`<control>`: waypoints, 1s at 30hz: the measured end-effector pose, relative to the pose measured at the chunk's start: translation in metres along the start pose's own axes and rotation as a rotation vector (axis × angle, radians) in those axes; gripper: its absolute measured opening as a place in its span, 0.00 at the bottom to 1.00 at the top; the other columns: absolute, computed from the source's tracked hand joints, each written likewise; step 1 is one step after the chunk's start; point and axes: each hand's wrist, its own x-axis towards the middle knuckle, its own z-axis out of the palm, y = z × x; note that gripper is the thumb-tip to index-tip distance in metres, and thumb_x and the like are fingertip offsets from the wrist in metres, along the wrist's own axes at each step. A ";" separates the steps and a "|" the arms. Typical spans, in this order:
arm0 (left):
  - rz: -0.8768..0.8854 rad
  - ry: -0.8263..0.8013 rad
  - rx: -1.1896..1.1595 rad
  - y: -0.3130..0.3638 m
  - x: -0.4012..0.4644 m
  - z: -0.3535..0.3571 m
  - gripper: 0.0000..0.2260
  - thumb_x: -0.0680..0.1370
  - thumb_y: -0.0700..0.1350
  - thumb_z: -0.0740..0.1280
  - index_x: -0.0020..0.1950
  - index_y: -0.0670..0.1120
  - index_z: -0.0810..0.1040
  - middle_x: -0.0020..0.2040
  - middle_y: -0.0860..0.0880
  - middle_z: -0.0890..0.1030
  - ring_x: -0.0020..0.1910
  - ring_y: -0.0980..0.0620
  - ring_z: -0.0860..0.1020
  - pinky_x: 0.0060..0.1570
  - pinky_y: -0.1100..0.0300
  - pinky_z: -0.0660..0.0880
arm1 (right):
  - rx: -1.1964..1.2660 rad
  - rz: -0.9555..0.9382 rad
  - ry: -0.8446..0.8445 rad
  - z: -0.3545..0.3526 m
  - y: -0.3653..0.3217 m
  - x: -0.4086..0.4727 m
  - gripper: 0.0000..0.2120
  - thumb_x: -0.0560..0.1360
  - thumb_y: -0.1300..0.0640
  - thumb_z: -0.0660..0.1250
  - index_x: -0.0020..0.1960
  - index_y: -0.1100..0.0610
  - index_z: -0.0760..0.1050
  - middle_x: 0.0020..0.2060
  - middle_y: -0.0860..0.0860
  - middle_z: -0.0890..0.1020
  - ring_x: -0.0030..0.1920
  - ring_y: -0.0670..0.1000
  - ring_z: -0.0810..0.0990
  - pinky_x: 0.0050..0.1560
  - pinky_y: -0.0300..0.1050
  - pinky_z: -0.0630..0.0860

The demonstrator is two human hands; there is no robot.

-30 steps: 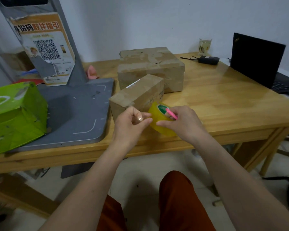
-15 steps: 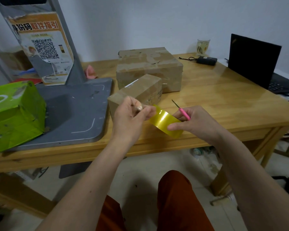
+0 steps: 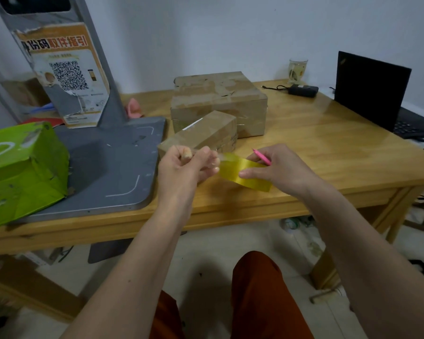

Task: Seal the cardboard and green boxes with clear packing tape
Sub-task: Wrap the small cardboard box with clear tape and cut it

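At far left we see the creased glossy green box (image 3: 22, 172). Our left hand (image 3: 181, 167) pinches the tape's free end; our right hand (image 3: 277, 167) grips the yellowish tape roll (image 3: 242, 173) before the small cardboard box (image 3: 201, 135).

Plain pale wall (image 3: 230, 33) ran behind a light wooden table (image 3: 328, 152), glossy top, wooden legs at the right. Grey metal stand (image 3: 103, 165) sat on the table's left part, its upright carrying an orange-and-white poster (image 3: 64, 74) with a QR code, edges torn. Open black laptop (image 3: 370, 91) at the far right edge; black charger (image 3: 302, 90) and a drinking glass (image 3: 297, 69) near the back wall. Pale tiled floor (image 3: 218, 260) below, some clutter under the table. Light was dim and even.
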 end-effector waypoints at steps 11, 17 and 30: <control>0.136 0.226 0.326 -0.037 -0.007 -0.017 0.16 0.72 0.42 0.74 0.33 0.51 0.68 0.57 0.49 0.77 0.49 0.43 0.83 0.47 0.50 0.82 | -0.365 0.029 0.055 0.022 -0.007 0.000 0.16 0.69 0.42 0.74 0.45 0.54 0.77 0.37 0.49 0.76 0.43 0.53 0.75 0.37 0.46 0.65; 0.154 0.264 0.546 -0.047 -0.016 -0.026 0.16 0.72 0.47 0.74 0.32 0.49 0.69 0.54 0.54 0.77 0.54 0.61 0.76 0.60 0.52 0.73 | -0.470 0.037 0.075 0.034 -0.007 -0.004 0.15 0.71 0.43 0.73 0.49 0.54 0.76 0.43 0.51 0.78 0.47 0.55 0.77 0.41 0.47 0.68; 0.021 0.120 0.729 -0.076 -0.037 -0.058 0.01 0.74 0.45 0.74 0.44 0.51 0.86 0.42 0.57 0.83 0.43 0.65 0.79 0.43 0.72 0.74 | -0.559 0.050 0.137 0.043 0.016 0.003 0.17 0.73 0.46 0.72 0.58 0.52 0.77 0.54 0.51 0.79 0.56 0.53 0.75 0.48 0.48 0.71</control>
